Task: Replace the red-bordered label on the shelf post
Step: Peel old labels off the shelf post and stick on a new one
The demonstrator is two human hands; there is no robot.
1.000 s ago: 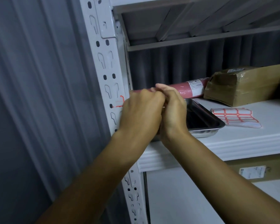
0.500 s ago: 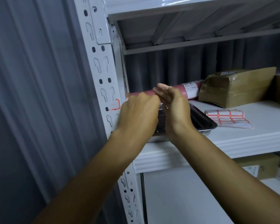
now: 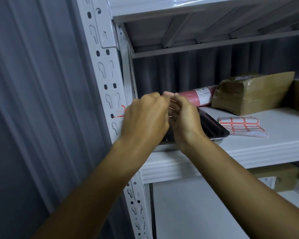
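Showing only partly at centre left of the frame, the red-bordered label [image 3: 120, 111] is stuck on the shelf post [image 3: 109, 80], its right part hidden by the left hand [image 3: 145, 119]. Fingers of left and right hand [image 3: 184, 120] are curled together at centre; whether anything is pinched cannot be told. A label sheet [image 3: 241, 126] lies at right beside a metal tray [image 3: 219, 132].

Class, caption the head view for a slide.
Two hands, left hand and right hand, meet beside the red-bordered label on the white shelf post.
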